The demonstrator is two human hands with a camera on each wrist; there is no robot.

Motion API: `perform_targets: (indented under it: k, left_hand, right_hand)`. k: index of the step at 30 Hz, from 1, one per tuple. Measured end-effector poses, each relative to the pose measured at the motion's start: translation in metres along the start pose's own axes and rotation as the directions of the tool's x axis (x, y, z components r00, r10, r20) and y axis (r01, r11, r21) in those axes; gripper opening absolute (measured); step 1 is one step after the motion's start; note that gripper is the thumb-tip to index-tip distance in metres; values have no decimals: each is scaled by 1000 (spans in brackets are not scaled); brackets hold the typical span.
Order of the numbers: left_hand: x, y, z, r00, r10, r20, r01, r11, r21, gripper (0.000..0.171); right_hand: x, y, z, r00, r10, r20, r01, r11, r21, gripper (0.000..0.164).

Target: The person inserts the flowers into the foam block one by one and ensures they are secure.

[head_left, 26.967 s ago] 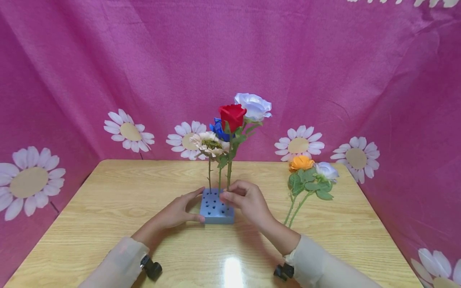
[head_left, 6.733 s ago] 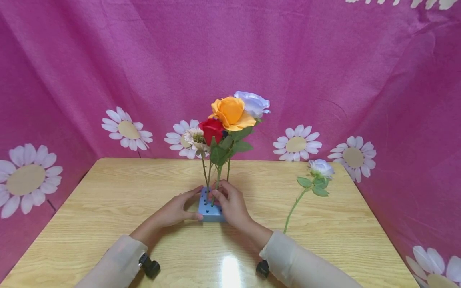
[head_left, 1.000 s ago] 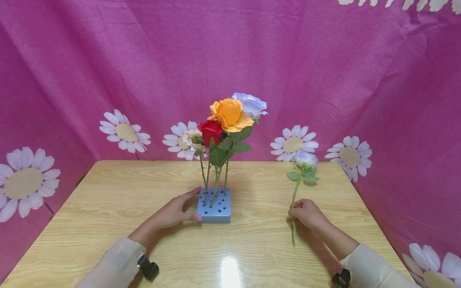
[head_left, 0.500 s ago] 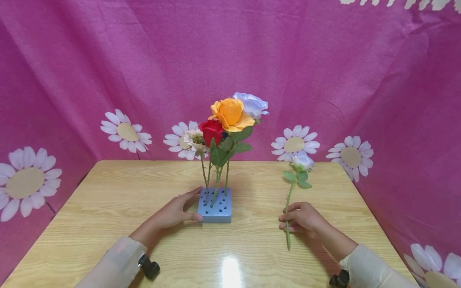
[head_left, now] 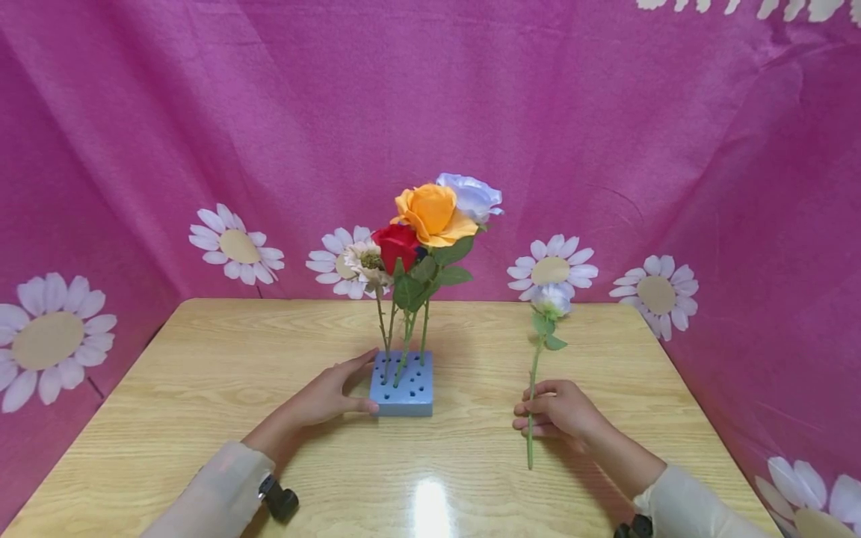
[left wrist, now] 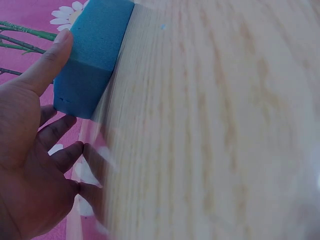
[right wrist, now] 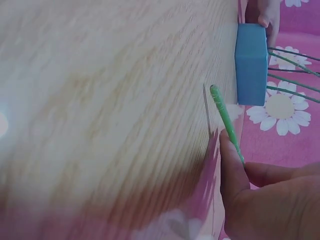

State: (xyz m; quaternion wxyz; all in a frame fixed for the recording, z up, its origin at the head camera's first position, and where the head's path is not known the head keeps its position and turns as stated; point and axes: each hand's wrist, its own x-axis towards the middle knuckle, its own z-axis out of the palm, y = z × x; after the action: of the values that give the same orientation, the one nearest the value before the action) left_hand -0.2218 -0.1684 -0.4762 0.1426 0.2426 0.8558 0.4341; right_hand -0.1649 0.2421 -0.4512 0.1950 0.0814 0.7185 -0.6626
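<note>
In the head view a blue block with holes (head_left: 401, 403) sits mid-table with several artificial flowers upright in it. They are an orange rose (head_left: 432, 211), a red rose (head_left: 397, 246), a pale lavender rose (head_left: 471, 196), a cream daisy-like flower (head_left: 366, 263) and a mostly hidden dark blue one. My left hand (head_left: 323, 396) grips the block's left side, thumb at the front corner, fingers at the back. To the right, my right hand (head_left: 561, 409) pinches the green stem (right wrist: 224, 112) of a whitish-lavender artificial flower (head_left: 552, 300), low over the table, its bloom pointing away from me.
The wooden table (head_left: 222, 351) carries the block. Bare holes show on the block's front and right parts. A pink curtain (head_left: 323, 134) printed with daisies encloses the back and sides. Small black cameras (head_left: 279, 499) are strapped at both wrists.
Since the earliest frame, the orange rose has gone from the table into the block. Over the last second, my right hand has moved slightly left with the whitish flower; my left hand stays put.
</note>
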Motion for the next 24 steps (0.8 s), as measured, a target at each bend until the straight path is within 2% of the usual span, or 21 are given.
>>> perform_targets:
  k: [11, 24]
  left_hand:
    - [1, -1, 1, 1000, -13, -2, 13, 1000, 14, 106]
    - [1, -3, 1, 1000, -11, -8, 11, 1000, 13, 106]
  right_hand:
    - [-6, 2, 8, 996, -56, 72, 52, 997, 62, 35]
    - [-14, -1, 24, 993, -79, 88, 71, 993, 98, 36]
